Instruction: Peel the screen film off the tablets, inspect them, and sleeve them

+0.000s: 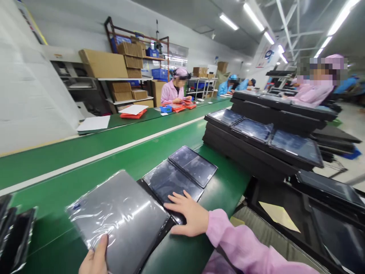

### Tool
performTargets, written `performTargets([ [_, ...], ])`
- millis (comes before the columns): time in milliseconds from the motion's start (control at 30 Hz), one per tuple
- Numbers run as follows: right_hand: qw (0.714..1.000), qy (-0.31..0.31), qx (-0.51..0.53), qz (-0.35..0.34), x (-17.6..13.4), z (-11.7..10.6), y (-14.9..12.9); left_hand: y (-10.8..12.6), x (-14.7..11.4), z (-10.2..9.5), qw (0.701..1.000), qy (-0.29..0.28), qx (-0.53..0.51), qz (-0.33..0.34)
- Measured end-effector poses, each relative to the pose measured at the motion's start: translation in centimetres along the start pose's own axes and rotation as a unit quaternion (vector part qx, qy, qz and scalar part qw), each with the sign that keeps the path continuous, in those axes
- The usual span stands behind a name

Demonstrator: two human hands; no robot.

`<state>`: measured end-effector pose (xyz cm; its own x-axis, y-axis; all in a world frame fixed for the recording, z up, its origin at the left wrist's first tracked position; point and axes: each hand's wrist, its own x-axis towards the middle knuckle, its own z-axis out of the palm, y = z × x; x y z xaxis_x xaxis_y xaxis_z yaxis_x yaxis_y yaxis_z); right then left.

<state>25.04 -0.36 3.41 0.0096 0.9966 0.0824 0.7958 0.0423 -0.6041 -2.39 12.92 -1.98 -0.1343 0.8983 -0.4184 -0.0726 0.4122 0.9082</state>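
A flat grey panel in a clear plastic sleeve (122, 217) is tilted over the bench at lower left. My left hand (95, 257) pinches its near edge, thumb on top. My right hand (189, 215) holds nothing; its fingers are spread over the near part of a dark glossy panel (171, 179) lying on the green surface. Just beyond sits another dark glossy panel (194, 165) with a small white label, edge to edge with the first. Beneath the sleeved panel a black edge shows, mostly hidden.
Stacked black trays (242, 148) bearing dark panels stand at right, with a black tray (282, 194) holding a yellow sheet (279, 216) below. Sleeved panels (17, 236) stand at far left. Across the green conveyor (85, 171), a co-worker in pink (172, 91) handles red items.
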Motion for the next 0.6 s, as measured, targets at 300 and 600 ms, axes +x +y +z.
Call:
performTargets([
  [300, 0.948, 0.221, 0.22, 0.056, 6.6, 0.1, -4.3, 0.9, -3.4, 2.2, 0.988, -0.087, -0.113, 0.06],
  [600, 0.954, 0.252, 0.079, -0.143, 5.9, 2.8, -8.6, 2.3, -5.0, 3.2, 0.977, -0.145, -0.05, 0.147],
])
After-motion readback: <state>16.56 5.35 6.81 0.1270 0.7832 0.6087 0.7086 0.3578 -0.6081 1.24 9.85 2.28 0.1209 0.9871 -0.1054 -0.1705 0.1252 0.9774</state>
